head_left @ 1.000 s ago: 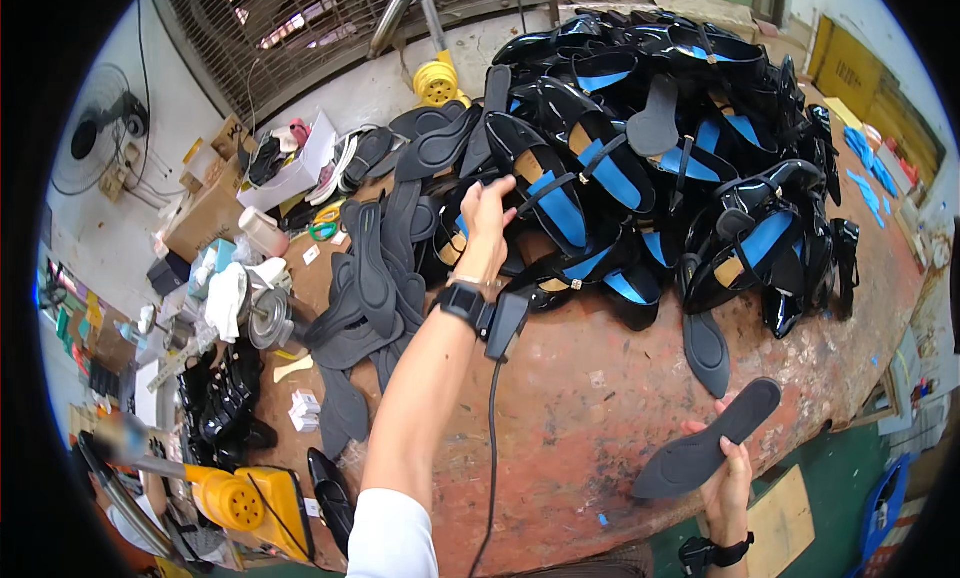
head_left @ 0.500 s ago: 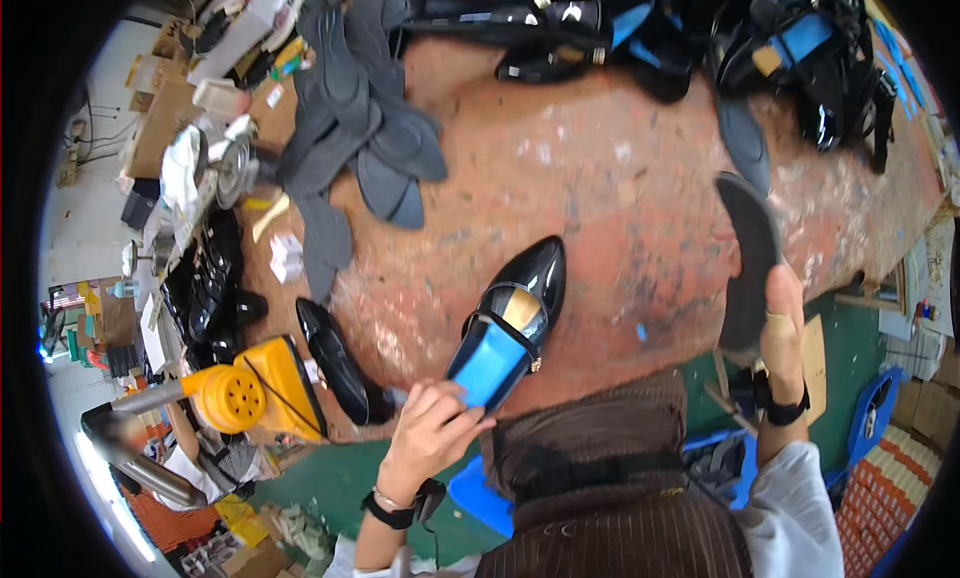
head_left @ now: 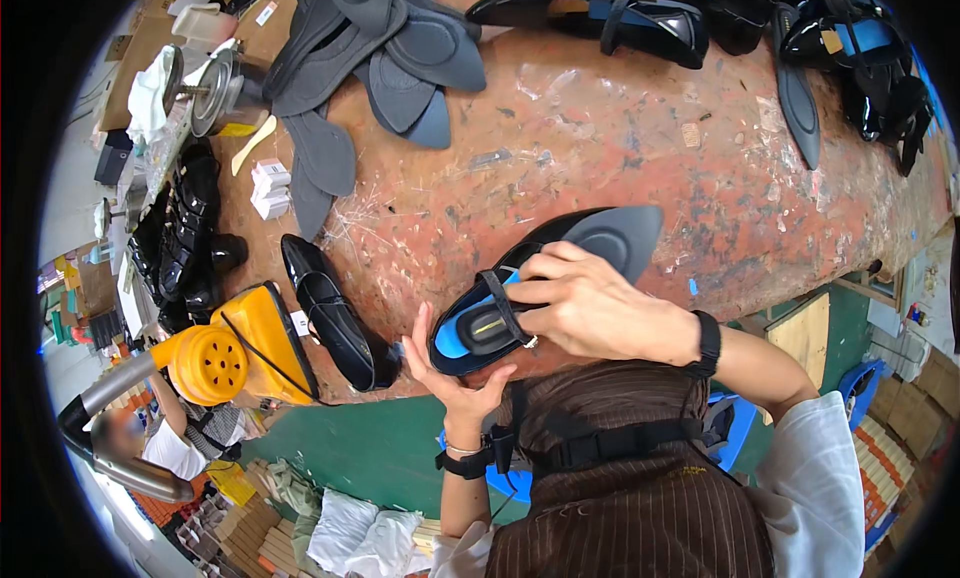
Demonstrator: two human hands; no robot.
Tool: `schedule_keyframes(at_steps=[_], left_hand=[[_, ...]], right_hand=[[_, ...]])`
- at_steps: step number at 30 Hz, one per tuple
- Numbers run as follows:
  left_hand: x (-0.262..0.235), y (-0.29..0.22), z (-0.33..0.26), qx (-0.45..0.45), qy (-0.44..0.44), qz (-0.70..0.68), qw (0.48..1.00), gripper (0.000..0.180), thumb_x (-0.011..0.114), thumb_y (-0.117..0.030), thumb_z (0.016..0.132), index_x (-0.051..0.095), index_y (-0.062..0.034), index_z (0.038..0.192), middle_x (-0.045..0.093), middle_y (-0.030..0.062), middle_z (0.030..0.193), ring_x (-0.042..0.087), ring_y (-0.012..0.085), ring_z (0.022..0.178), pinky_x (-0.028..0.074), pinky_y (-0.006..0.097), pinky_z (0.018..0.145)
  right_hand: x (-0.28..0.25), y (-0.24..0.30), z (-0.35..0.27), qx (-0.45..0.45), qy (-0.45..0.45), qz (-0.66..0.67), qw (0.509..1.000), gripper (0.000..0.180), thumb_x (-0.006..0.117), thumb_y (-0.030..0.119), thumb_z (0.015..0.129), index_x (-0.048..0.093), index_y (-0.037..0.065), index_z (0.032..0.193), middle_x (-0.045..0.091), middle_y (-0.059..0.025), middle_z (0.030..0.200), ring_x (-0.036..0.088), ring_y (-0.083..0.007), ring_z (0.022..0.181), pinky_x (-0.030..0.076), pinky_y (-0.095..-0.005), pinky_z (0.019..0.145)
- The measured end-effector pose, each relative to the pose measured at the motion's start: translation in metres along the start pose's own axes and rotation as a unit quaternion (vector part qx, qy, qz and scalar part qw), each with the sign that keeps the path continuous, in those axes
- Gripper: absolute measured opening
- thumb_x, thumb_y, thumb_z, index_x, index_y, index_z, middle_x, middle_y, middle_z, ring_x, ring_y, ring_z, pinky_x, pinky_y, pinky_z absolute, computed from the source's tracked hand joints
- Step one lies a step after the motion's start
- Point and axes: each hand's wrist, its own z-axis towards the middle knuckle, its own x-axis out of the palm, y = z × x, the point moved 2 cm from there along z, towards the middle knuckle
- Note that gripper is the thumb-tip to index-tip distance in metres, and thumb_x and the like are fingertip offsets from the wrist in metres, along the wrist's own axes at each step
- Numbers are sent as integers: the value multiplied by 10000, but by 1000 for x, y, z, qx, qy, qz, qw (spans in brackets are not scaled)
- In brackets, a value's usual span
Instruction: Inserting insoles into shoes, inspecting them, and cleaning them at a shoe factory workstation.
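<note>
Shoe (head_left: pixel 520 298): black, pointed, blue-lined, held just above the near edge of the surface (head_left: pixel 620 148), close to the person's chest.

Head view:
- Left hand (head_left: pixel 450 363) cupped the heel from below, palm up, fingers curled onto the back of the shoe; likely a prop so the opening faced up.
- Right hand (head_left: pixel 590 308) lay over the top, fingers together and pressed at the strap and the blue lining, seemingly seating a grey insole (head_left: pixel 615 233) whose tip stuck out past the toe.
- Shoe lay tilted, toe pointing away over the surface, heel toward the body, which kept the inside open to the eye.
- A second black shoe (head_left: pixel 330 313) lay just left, beside a yellow blower (head_left: pixel 235 353) at the surface's edge, within reach.
- Grey insoles (head_left: pixel 380 68) were heaped at the far left; more black shoes (head_left: pixel 620 18) lined the far edge, well apart from the hands.
- One loose insole (head_left: pixel 797 103) lay far right.
</note>
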Motion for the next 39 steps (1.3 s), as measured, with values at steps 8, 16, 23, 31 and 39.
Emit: schedule_keyframes(at_steps=[8,16,23,31,39], left_hand=[[2,9,-8,-7,-17,-68,998,1361,839,-569,714,-95,-48,1556,342,299,1485,423,409,1346,369,497,1123],[-4,13,-7,1,17,-103,995,1312,856,-491,728,-64,-80,1567,308,321,1506,444,414,1327,411,481,1081],[-17,6,11,40,67,-32,996,852,758,-476,812,397,-66,1466,382,322,1478,439,473,1323,416,508,1048],[-9,1,11,-33,16,-42,998,205,532,-188,881,456,-18,966,512,300,1349,520,409,1211,375,484,1058],[4,-50,3,-65,13,27,997,401,656,-109,840,482,24,1176,296,321,1525,354,454,1370,288,523,1122]], right_hand=[[31,1,22,-25,-2,46,999,210,722,107,669,764,71,871,698,-45,1055,587,-229,1032,482,-395,910],[37,5,21,-24,59,-2,998,329,674,177,750,734,3,1023,640,-111,1232,561,-248,1192,461,-366,1044],[43,-1,42,-192,150,37,969,463,578,210,899,542,35,1326,570,-122,1384,501,-280,1331,433,-388,1092],[49,19,24,-64,123,-142,980,237,611,205,844,749,54,965,702,-86,1189,606,-223,1226,345,-406,1163],[2,6,11,58,-109,-142,982,218,654,42,732,708,48,943,709,-132,1077,658,-300,1072,354,-488,1141]])
